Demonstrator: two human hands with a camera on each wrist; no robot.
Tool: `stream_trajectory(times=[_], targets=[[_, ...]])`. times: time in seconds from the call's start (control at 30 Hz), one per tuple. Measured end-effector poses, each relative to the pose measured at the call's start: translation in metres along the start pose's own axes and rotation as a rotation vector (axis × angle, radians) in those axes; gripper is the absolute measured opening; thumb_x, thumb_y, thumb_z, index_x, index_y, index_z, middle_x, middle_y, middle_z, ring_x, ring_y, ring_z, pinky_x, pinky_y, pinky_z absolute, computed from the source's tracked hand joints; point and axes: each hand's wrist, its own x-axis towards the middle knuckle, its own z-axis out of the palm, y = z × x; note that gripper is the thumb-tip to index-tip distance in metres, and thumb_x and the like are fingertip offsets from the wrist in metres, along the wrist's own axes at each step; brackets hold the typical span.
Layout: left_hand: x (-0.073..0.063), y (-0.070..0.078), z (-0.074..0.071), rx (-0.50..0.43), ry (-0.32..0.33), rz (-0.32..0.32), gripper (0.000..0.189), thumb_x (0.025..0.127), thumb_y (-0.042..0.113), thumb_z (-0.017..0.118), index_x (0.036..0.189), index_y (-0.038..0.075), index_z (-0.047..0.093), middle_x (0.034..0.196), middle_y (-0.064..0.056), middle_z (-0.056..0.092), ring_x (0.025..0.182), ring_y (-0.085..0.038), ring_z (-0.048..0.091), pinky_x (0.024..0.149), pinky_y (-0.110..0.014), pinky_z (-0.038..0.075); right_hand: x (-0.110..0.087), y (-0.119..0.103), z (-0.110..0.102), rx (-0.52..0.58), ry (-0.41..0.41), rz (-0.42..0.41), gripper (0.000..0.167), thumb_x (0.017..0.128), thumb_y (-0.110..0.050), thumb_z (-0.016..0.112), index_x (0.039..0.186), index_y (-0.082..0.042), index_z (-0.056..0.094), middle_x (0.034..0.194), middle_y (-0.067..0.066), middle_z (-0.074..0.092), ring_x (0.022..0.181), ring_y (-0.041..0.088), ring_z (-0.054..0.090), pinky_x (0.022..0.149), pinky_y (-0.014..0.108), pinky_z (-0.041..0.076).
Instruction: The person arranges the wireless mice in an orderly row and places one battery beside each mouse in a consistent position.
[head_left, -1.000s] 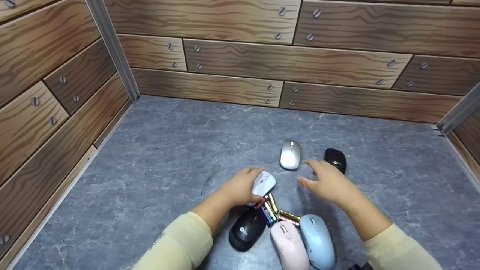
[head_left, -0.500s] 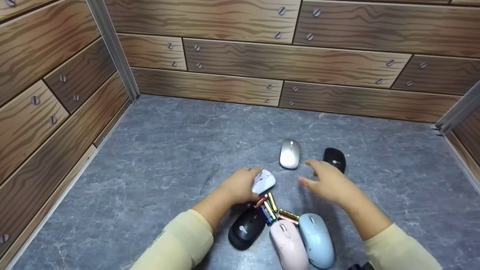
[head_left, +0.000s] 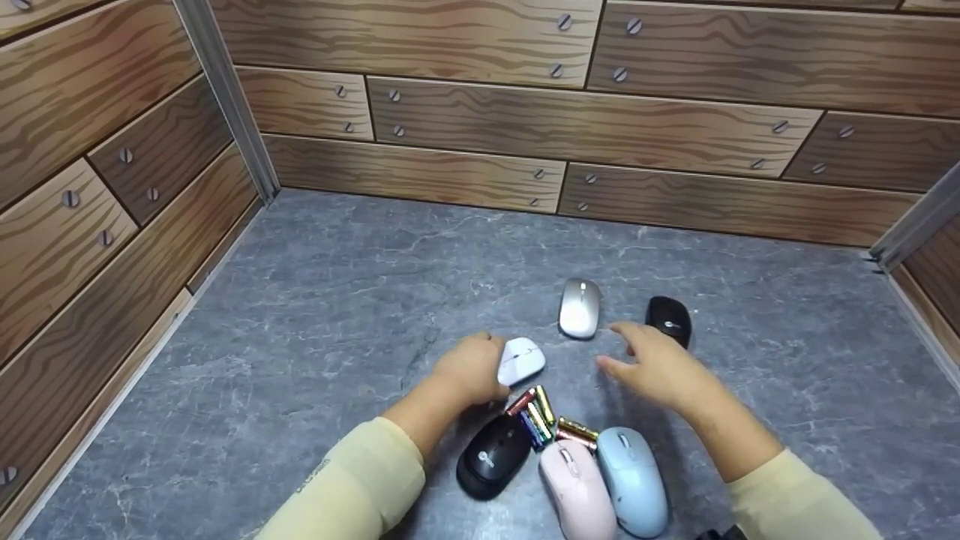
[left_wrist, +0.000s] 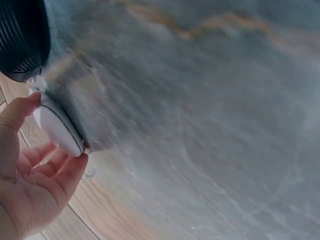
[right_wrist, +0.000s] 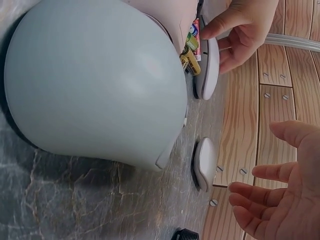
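My left hand [head_left: 469, 371] holds a white computer mouse [head_left: 523, 361] low over the grey marbled surface. In the left wrist view the thumb is at one end of the white mouse [left_wrist: 57, 130] and the fingertips are at the other. Close in front of it lie several colourful batteries [head_left: 538, 424]. Fingers spread and holding nothing, my right hand [head_left: 660, 364] hovers between a silver mouse [head_left: 580, 309] and a small black mouse [head_left: 670, 315], overlapping the black one's near end in the head view.
Nearest me, a larger black mouse [head_left: 491, 459], a pink mouse [head_left: 577, 487] and a light blue mouse [head_left: 634, 480] surround the batteries. Wood-patterned walls [head_left: 465, 112] close off the back and sides. A dark object [head_left: 721, 533] shows at the bottom edge.
The left hand has shifted slightly left and the white mouse has moved with it, away from the batteries. The right hand stays about where it was.
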Motion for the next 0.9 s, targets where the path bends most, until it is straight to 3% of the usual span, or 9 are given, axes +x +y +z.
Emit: stream_trajectory(times=[0.33, 0.5, 0.9], targets=[[0.0, 0.001, -0.003, 0.002, 0.03, -0.03, 0.053, 0.063, 0.034, 0.077, 0.102, 0.003, 0.058, 0.093, -0.008, 0.057, 0.085, -0.022, 0.057, 0.078, -0.035, 0.05, 0.0, -0.001, 0.0, 0.013, -0.009, 0.008, 0.065, 0.088, -0.04, 0.056, 0.13, 0.007, 0.042, 0.12, 0.027, 0.051, 0.102, 0.038, 0.053, 0.083, 0.051, 0.044], [0.002, -0.001, -0.004, -0.018, 0.041, -0.05, 0.047, 0.063, 0.034, 0.077, 0.096, 0.006, 0.059, 0.087, -0.005, 0.056, 0.078, -0.02, 0.056, 0.072, -0.034, 0.05, 0.003, 0.0, -0.002, 0.019, -0.002, 0.0, 0.063, 0.088, -0.039, 0.057, 0.129, 0.007, 0.042, 0.111, 0.025, 0.055, 0.097, 0.036, 0.054, 0.08, 0.049, 0.045], [0.02, -0.002, -0.017, -0.059, 0.098, -0.168, 0.05, 0.065, 0.038, 0.076, 0.099, 0.005, 0.06, 0.092, -0.007, 0.061, 0.081, -0.021, 0.057, 0.075, -0.035, 0.05, 0.022, -0.009, -0.011, 0.027, -0.001, 0.026, 0.064, 0.088, -0.04, 0.056, 0.131, 0.004, 0.041, 0.102, 0.021, 0.057, 0.088, 0.03, 0.056, 0.073, 0.045, 0.047]])
